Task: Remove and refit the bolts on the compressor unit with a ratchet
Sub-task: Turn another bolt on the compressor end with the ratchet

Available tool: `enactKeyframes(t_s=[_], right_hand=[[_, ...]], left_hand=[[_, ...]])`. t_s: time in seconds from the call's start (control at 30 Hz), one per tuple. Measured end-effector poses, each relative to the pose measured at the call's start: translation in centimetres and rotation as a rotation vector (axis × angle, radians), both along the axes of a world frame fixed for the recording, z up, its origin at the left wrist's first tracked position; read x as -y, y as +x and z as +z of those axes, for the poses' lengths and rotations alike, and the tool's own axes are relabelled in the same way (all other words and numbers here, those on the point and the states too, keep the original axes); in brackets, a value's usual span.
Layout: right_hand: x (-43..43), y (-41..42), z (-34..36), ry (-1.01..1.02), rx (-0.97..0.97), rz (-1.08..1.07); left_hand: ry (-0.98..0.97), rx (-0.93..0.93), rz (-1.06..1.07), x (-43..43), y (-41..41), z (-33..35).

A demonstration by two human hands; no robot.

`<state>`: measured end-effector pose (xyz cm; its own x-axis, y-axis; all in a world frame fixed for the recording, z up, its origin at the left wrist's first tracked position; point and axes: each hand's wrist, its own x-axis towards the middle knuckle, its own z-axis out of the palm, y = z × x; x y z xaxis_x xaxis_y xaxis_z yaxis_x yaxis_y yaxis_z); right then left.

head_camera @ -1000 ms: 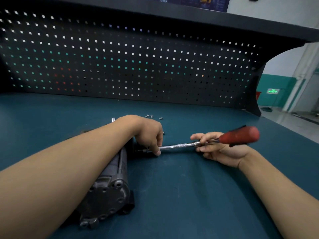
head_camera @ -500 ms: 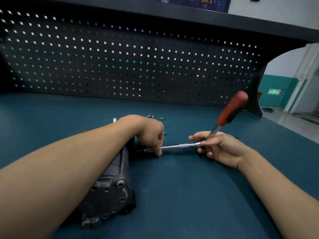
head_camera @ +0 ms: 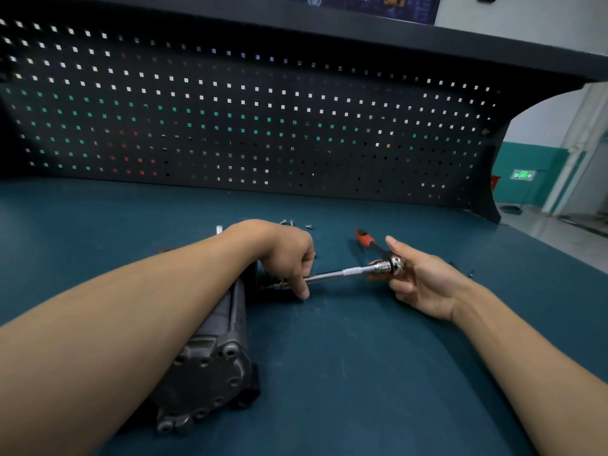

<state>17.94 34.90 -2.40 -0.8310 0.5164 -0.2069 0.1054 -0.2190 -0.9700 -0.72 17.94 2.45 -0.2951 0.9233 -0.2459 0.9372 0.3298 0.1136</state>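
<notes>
Left-hand grip tight on extension bar, right-hand grip around ratchet head, handle toward pegboard.

I count one dark grey cast-metal compressor unit at lower left of the frame, one chrome ratchet with a red-and-black handle at centre, three small loose silver bolts just above centre, one short silver cylinder left of them, and two hands: left hand, right hand.
</notes>
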Motion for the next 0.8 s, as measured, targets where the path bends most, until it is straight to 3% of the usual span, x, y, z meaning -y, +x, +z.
enactKeyframes(t_s=[0.47, 0.8], right_hand=[[-1.2, 1.1, -0.8, -0.037, -0.156, 0.149], [-1.2, 1.4, -1.4, 0.107, -0.231, 0.24]], left_hand=[[-0.015, 0.027, -0.02, -0.1, 0.0, -0.2], [-0.026, 0.006, -0.014, -0.1, 0.1, -0.2]])
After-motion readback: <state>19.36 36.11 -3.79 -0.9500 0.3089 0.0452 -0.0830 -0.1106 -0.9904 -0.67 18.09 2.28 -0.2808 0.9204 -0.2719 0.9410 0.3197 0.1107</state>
